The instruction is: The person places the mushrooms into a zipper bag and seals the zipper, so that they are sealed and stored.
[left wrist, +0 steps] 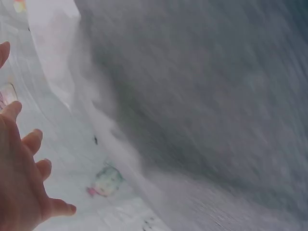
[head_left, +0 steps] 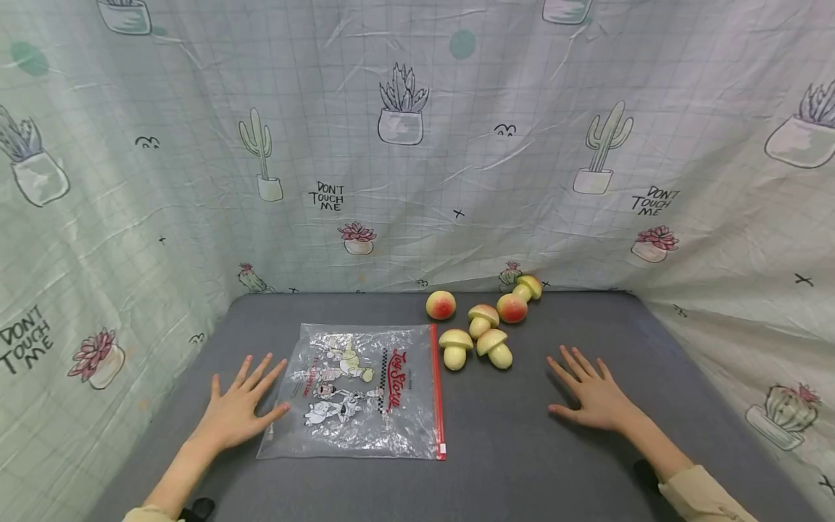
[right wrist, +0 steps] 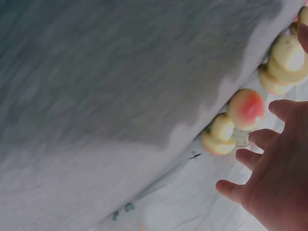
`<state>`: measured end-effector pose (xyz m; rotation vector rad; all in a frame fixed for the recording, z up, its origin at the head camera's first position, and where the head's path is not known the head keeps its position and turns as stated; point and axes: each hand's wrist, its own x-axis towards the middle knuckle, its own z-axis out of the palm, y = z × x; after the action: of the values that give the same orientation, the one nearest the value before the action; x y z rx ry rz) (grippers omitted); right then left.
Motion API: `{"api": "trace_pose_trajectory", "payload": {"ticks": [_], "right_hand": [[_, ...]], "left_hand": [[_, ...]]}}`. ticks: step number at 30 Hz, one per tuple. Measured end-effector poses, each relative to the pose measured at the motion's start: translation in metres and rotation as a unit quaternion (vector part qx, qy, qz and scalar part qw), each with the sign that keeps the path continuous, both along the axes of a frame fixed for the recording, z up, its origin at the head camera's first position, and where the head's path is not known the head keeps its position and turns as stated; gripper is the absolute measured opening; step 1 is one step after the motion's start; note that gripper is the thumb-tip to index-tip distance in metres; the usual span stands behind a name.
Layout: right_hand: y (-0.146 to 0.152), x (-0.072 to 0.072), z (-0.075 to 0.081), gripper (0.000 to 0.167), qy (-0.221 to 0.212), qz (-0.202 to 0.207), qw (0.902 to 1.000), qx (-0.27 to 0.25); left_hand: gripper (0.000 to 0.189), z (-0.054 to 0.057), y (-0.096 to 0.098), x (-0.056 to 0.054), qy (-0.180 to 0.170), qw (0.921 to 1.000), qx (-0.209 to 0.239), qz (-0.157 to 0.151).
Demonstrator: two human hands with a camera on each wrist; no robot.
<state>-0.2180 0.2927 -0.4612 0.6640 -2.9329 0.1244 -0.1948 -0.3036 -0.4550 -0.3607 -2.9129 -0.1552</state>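
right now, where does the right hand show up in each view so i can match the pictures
Head: right hand, lower right, fingers spread.
Left wrist: not in it.
Right wrist: lower right, cut by the edge.
Shared landmark: the printed cloth, in all three views.

Soft, even light fills the head view, with glare flecking the bag by the left grip. Wrist views look hazy, the surface blurred alongside the right grip.
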Motion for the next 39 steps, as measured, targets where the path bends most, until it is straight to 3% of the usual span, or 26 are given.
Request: {"api": "trace_pose_trajectory", "payload": {"ticks": [8,15,23,32,39], "right_hand": [[-0.016,0.006,0.005,0.079,0.030,0.028,0.9992,0.002],[-0.024,0.006,0.010,0.080,0.010,0.036,0.9993,-0.002],[-0.040,0.007,0.006,0.079,0.026,0.056,0.9981,-0.005],[-0.060,0.008,0.003,0.077,0.027,0.092,0.9953,-0.017],[-0.073,0.007,0.001,0.073,0.049,0.125,0.9904,-0.033]], "left_hand": [[0.074,0.006,0.022,-0.001,0.019,0.9992,-0.005,-0.033],[0.073,0.011,0.035,0.000,0.026,0.9984,-0.007,-0.049],[0.070,0.014,0.059,0.003,0.052,0.9946,-0.011,-0.089],[0.070,0.014,0.091,0.001,0.040,0.9906,-0.024,-0.128],[0.069,0.013,0.112,0.003,0.033,0.9859,-0.002,-0.164]]}}
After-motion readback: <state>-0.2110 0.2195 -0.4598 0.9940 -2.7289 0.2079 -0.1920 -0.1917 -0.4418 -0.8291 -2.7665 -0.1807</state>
